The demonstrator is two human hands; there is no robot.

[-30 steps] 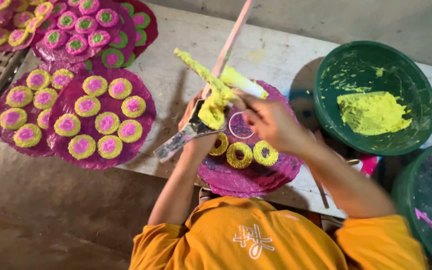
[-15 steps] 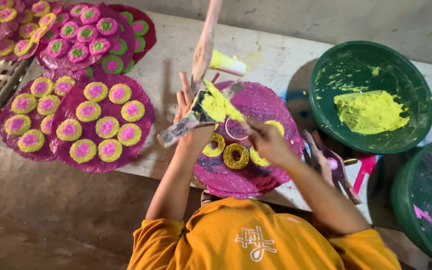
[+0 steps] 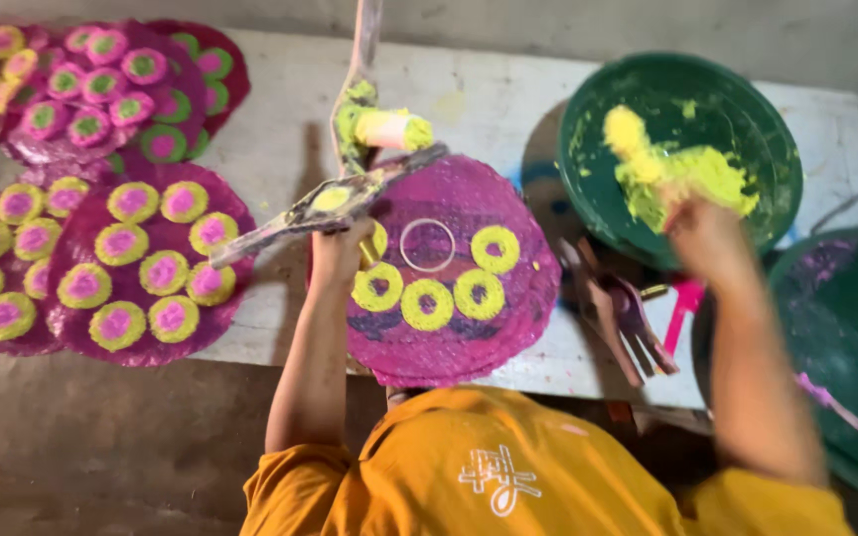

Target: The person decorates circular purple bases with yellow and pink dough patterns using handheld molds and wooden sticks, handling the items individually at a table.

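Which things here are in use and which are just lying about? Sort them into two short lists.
In use:
- left hand holding the flat stick
- right hand in the yellow paste of the green bowl
- magenta disc with yellow rings

Lying about:
- finished discs on the left
- second green bowl, right
- wooden tools beside the disc

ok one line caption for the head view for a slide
Left hand holds a paint-stained flat tool over a purple disc of yellow rings; right hand scoops yellow paste from a green basin.

Left hand [image 3: 338, 250] grips paddle [image 3: 322, 206]; right hand [image 3: 699, 226] scoops yellow paste [image 3: 682, 171].
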